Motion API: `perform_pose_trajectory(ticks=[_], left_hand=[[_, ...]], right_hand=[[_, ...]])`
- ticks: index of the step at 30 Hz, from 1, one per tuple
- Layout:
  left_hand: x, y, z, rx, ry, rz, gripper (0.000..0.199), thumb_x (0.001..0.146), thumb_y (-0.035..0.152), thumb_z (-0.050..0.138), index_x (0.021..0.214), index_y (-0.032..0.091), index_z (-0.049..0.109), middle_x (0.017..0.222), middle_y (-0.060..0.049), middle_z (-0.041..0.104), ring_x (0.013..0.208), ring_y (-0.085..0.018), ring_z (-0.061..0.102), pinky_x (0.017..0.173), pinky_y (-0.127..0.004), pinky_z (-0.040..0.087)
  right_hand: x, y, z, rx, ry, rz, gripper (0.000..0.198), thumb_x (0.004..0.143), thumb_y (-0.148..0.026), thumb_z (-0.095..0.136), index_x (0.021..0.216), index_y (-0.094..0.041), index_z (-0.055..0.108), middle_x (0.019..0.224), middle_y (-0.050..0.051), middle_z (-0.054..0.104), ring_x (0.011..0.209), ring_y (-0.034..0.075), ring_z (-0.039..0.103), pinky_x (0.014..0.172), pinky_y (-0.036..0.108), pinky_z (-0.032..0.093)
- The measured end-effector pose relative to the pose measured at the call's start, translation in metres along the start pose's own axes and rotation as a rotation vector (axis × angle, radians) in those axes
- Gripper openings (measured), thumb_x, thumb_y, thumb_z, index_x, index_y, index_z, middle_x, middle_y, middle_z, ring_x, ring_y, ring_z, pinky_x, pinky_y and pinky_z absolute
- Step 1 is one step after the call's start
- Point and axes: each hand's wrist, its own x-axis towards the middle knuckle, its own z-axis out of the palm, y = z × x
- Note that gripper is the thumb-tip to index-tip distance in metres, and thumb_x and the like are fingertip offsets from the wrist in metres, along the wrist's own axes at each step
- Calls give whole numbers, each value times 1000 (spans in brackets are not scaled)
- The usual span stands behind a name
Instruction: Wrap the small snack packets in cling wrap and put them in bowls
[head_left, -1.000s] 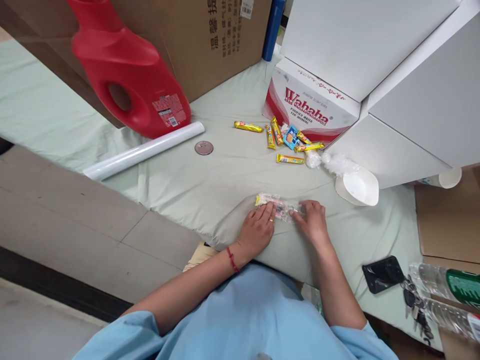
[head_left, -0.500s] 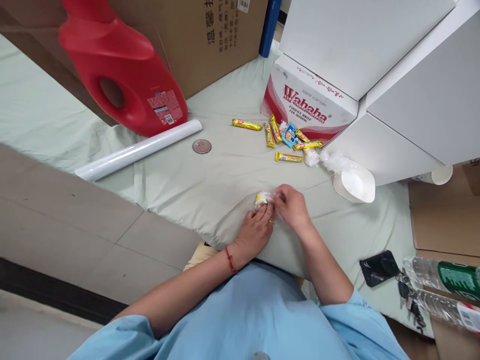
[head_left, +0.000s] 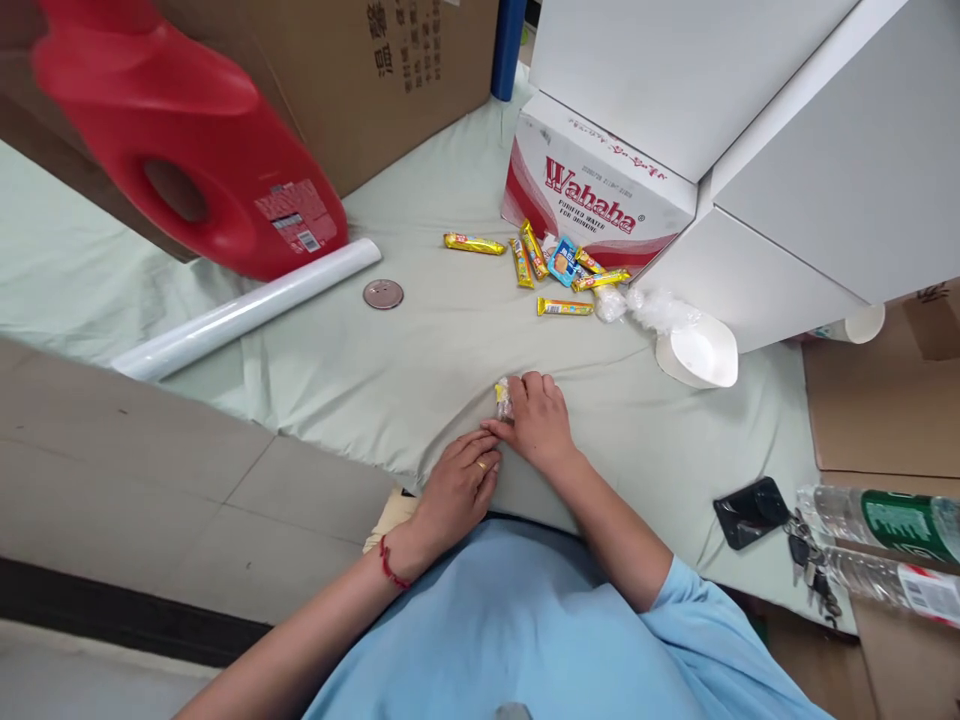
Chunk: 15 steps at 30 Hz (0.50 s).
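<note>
A small plastic-wrapped snack packet (head_left: 503, 398), with yellow showing through the clear film, lies on the pale green cloth. My right hand (head_left: 538, 420) is curled over it, thumb and fingers gripping its near and right sides, so most of the packet is hidden. My left hand (head_left: 457, 482) rests on the cloth just below and to the left, fingers lying flat with nothing visible in them. Its fingertips meet my right thumb. Farther back lie several yellow snack sticks (head_left: 565, 307) and a blue snack packet (head_left: 563, 261).
A white plastic bowl (head_left: 697, 352) and crumpled clear film (head_left: 660, 309) sit to the right. Behind are a Wahaha carton (head_left: 592, 190) and a red jug (head_left: 247, 180). At left lie a white roll (head_left: 255, 308) and a round metal disc (head_left: 382, 294); a phone (head_left: 750, 512) lies at right.
My left hand has slid off the wrapped packet, toward me and to the left. My right hand has gone from pinching film at its right side to covering the packet. The view has shifted slightly.
</note>
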Motion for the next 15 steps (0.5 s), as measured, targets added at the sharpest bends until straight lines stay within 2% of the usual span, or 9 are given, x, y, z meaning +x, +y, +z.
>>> perform_pose_trajectory(ticks=[6,8,10,12,15], left_hand=[[8,3,-12,-110,101,-153,20,103,17,55,106,21,75,116,-10,78,124,-26,66,104,-47,59],[10,5,-18,-185,124,-221,18,104,21,56,105,22,75,114,-9,78,121,-25,67,104,-45,58],[15,9,-22,-294,133,-310,19,106,28,56,106,23,75,114,-8,78,119,-24,67,105,-45,57],[23,15,-22,-452,117,-437,24,106,39,57,111,23,75,119,-9,76,118,-23,68,105,-44,57],[41,23,-16,-771,88,-687,47,102,60,59,128,23,70,138,-13,70,126,-27,66,101,-43,59]], right_hand=[[8,6,-21,17,-49,1,25,97,-27,68,119,-15,69,117,18,64,112,33,55,92,42,50],[5,17,-32,121,-3,46,24,96,-20,62,119,-15,71,117,17,66,111,31,58,92,41,51],[1,32,-41,327,79,95,28,97,-20,58,121,-17,72,116,15,69,108,29,62,94,39,52],[-5,50,-46,645,125,131,29,99,-26,56,122,-19,73,113,12,72,104,26,65,94,38,53],[-17,68,-41,1179,56,183,32,98,-42,63,119,-22,75,107,6,77,99,23,69,91,36,55]])
